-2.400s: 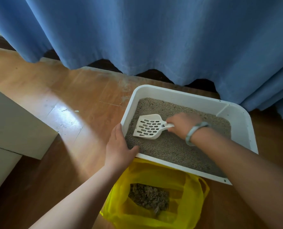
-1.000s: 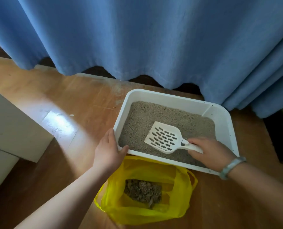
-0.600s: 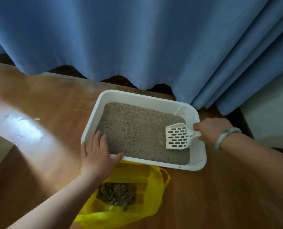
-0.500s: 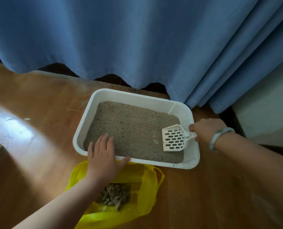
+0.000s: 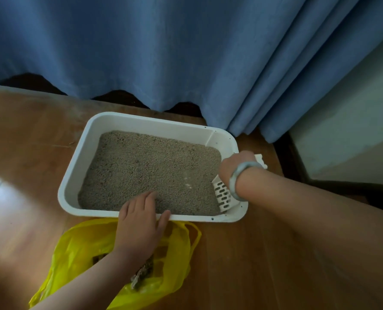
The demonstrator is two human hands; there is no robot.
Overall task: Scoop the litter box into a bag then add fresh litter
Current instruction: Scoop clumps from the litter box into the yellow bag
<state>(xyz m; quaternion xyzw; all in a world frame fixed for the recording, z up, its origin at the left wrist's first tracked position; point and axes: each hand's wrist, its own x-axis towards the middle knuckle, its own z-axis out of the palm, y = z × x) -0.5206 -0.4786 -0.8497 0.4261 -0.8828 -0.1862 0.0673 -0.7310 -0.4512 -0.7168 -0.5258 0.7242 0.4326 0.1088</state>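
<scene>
Head: one box (image 5: 72, 182), one scoop (image 5: 223, 195); one bag (image 5: 81, 247)

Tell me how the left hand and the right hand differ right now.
The left hand lies flat with straight fingers on the litter box at its near rim; the right hand curls round the scoop at the box's right end. The right wrist wears a bangle; the left wrist is bare. Both are at the box.
</scene>
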